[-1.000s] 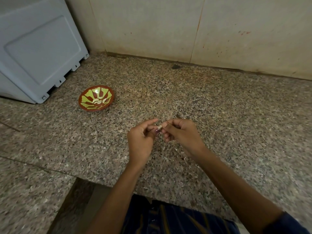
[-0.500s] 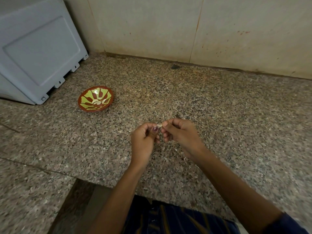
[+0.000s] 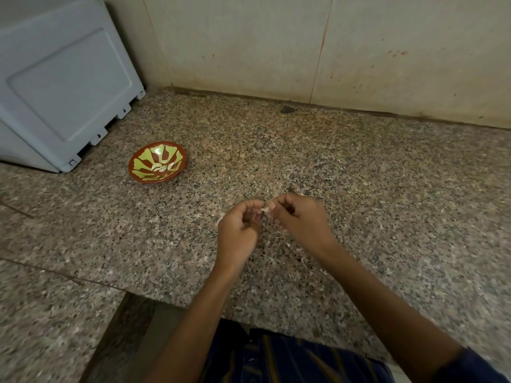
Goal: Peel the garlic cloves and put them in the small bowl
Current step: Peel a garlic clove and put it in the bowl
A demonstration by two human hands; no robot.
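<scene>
head view: both hands, the left hand (image 3: 237, 230) and right hand (image 3: 300, 219), pinch one clove (image 3: 265, 209) between them above the tabletop (image 3: 387, 203). peeling seems in progress; next the clove must go to the bowl (image 3: 157, 162), far left.
</scene>
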